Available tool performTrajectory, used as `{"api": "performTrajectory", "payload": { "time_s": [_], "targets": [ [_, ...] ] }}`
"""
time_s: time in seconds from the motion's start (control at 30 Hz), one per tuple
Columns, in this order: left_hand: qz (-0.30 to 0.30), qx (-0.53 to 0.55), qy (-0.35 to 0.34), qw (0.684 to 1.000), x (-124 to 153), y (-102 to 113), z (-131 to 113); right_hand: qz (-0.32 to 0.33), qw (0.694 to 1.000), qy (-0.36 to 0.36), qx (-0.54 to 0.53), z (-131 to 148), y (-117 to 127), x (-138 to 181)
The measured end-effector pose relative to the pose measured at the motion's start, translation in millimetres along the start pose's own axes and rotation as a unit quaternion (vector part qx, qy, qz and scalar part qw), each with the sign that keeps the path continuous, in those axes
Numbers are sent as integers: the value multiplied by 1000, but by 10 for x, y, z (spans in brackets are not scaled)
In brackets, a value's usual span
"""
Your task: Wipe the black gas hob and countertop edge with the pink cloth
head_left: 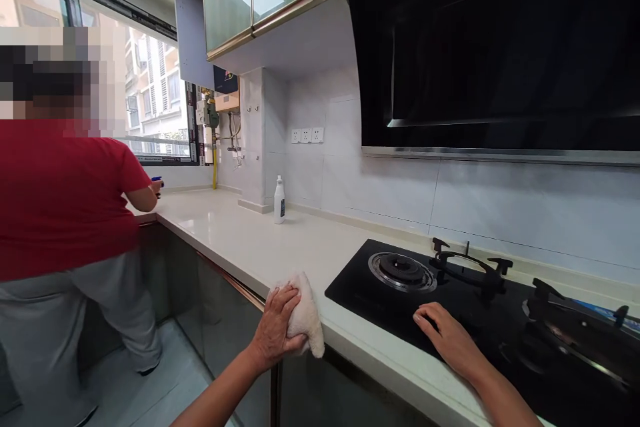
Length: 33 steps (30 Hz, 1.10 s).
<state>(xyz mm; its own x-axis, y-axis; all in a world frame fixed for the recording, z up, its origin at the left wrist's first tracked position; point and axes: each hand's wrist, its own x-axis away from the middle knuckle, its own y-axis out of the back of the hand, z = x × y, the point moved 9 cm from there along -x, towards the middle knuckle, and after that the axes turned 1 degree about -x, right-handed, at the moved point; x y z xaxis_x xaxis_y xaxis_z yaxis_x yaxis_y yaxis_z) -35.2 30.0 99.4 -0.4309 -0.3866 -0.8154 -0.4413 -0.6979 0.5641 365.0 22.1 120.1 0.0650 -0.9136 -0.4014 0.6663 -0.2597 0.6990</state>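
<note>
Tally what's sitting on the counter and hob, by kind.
cloth, under the left hand: 1
bottle: 1
pan supports: 2
bare burner: 1
Total: 5

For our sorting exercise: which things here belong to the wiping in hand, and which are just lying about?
In use: cloth gripped by the left hand; counter; hob under the right hand.
Lying about: bottle; pan support; sockets.
</note>
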Motion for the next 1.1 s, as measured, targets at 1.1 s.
{"api": "performTrajectory", "payload": {
  "time_s": [1.1],
  "targets": [
    [18,151,19,988,-545,-671,-2615,-10,999,19,24,-114,15,-37]
  ]
}}
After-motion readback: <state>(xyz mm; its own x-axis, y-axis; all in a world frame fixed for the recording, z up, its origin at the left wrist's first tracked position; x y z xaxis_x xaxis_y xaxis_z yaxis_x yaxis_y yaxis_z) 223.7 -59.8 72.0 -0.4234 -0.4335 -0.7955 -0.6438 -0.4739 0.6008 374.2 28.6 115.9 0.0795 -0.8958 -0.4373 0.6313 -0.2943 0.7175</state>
